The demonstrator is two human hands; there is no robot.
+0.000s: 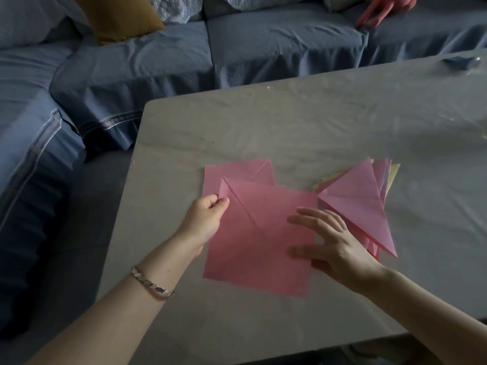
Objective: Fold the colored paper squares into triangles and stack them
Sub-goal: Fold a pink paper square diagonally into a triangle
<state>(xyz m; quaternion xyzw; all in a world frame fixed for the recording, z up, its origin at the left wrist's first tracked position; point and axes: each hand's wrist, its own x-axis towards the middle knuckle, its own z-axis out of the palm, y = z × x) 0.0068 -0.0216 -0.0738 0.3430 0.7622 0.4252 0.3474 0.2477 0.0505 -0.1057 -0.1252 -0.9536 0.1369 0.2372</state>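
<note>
A pink paper square [261, 238] lies tilted on the table, a diagonal crease running across it. My left hand [207, 218] pinches its upper left corner. My right hand [332, 243] rests flat with spread fingers on the square's right edge. Behind the square sits a pile of unfolded pink squares [237, 172], partly covered by it. To the right lies a stack of folded triangles [361, 198], pink on top with yellow edges showing beneath; my right hand covers its lower left part.
The grey table [290, 122] has its left edge close to the paper. A blue sofa [158, 61] wraps around the far and left sides. A small dark object [461, 61] lies at the far right of the table. Another person's hand [379, 11] rests on the sofa.
</note>
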